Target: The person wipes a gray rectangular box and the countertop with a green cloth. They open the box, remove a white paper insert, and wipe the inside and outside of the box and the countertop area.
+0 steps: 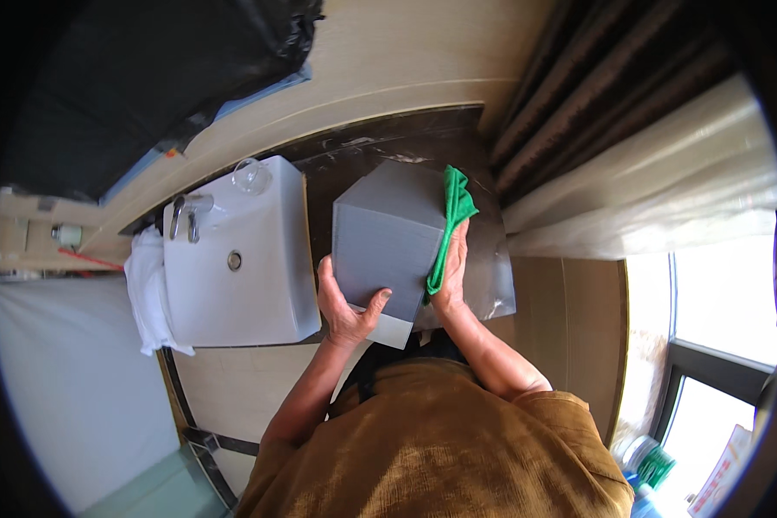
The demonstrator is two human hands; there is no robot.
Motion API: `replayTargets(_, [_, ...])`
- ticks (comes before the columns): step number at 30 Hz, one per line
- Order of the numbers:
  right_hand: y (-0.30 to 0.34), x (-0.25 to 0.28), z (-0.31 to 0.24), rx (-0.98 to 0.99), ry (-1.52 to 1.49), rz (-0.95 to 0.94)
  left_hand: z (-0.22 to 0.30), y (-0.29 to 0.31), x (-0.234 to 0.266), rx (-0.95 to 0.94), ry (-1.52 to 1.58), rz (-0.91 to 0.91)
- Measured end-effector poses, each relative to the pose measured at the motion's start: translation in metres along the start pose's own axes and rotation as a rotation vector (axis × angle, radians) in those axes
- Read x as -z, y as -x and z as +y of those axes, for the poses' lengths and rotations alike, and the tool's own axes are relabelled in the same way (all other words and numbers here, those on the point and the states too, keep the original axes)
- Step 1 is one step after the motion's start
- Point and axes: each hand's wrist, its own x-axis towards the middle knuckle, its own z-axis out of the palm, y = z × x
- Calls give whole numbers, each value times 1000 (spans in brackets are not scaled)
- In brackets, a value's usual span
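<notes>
A grey box (387, 246) with flat sides is tilted above the dark stone counter, between my two hands. My left hand (347, 312) grips its near left corner, thumb on the front face and fingers along the left side. A white piece (387, 328) shows at the box's lower edge. On the right, my right hand (453, 272) presses a folded green cloth (447, 233) flat against the box's right side. The cloth hides part of that hand's fingers.
Left of the box stands a white washbasin (268, 293) with a chrome tap (190, 216) and a clear glass (251, 176) on its back rim. A white towel (149, 293) hangs over its left edge. Curtains (647, 181) border the dark counter (488, 293) at right.
</notes>
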Motion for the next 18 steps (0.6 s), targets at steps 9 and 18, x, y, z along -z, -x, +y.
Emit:
replayTargets(9, [11, 30, -22, -29, -53, -63, 21, 21, -19, -112, -176, 103])
replayTargets(18, [5, 65, -43, -57, -121, -93, 47, 26, -42, -153, -158, 64])
